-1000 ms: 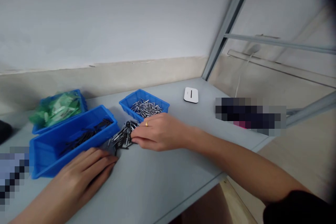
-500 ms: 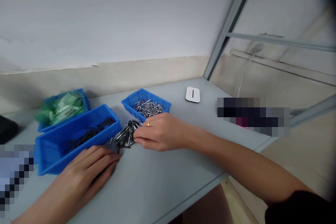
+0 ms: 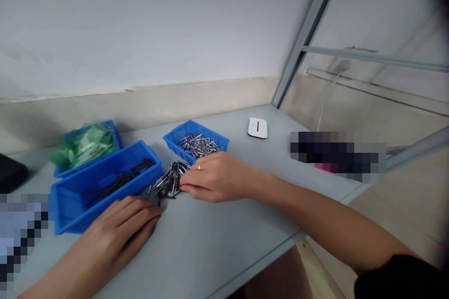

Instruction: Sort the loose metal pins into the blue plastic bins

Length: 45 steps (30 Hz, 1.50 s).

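A loose heap of thin metal fasteners, like screws or nails [image 3: 170, 181], dark and silver mixed, lies on the grey tabletop [image 3: 210, 243]. My right hand [image 3: 213, 177], with a gold ring, is at the heap's right side, thumb and fingers closed in a pinch; what is between the fingertips is hidden. On the near left side, my left hand [image 3: 129, 219] rests on the table with its fingers stretched loosely beside the heap. Behind the left hand stands a long blue bin [image 3: 70, 205] with dark fasteners [image 3: 122, 181]. Behind the heap, a smaller blue bin [image 3: 175, 141] holds silver fasteners [image 3: 199, 145].
Another blue bin [image 3: 66, 171] at the back left holds green plastic bags [image 3: 87, 145]. A white square device [image 3: 257, 128] lies at the back right. The wall runs behind the table, and a grey metal frame post [image 3: 298, 56] rises at the right corner.
The view has shifted slightly, so the bins appear a little farther right and lower. Both hands keep nearly the same places by the heap.
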Tool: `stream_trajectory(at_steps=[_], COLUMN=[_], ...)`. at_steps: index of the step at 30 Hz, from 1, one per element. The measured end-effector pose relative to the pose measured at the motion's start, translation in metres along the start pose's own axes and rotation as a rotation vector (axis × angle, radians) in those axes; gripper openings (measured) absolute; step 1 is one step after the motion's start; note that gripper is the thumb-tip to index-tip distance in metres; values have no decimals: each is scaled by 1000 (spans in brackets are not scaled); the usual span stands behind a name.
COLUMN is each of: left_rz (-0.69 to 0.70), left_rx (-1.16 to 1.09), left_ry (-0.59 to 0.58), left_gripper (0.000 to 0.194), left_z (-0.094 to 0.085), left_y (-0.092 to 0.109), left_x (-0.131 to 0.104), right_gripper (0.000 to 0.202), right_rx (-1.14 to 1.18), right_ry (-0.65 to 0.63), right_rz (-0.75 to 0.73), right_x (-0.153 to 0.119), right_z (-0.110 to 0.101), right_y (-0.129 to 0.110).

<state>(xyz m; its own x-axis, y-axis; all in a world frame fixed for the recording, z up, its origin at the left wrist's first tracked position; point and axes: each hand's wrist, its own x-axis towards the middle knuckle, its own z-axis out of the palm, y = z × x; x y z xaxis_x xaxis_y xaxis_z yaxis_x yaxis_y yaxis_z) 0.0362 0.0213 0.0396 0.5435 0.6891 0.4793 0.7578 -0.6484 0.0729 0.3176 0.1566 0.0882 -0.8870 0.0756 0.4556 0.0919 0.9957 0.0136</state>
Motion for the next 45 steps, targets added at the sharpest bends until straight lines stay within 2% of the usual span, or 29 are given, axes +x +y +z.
stream_trajectory(at_steps=[9,17,25,31,36,45], left_rz=[-35,-1,-6,-37,-116,-59], left_rx=[-18,17,37,24,18,15], left_ry=[-18,19,1,0,5,25], left_gripper=[21,23,26,29,33,31], left_z=[3,2,4,4,6,2], left_y=[-3,-1,-4,-4,-2,4], left_x=[-5,1,-5,-10,-12,-4], right_gripper=[43,44,39,40,39,43], right_rx=[-14,-16,8,-4,-10,-20], right_ry=[7,6,3,18,7,-22], right_rz=[-6,6,16,1,8,20], right_x=[-1,0,0,0,0,1], right_z=[-1,0,-1,-2,-1,-4], right_y=[0,1,0,1,0,0])
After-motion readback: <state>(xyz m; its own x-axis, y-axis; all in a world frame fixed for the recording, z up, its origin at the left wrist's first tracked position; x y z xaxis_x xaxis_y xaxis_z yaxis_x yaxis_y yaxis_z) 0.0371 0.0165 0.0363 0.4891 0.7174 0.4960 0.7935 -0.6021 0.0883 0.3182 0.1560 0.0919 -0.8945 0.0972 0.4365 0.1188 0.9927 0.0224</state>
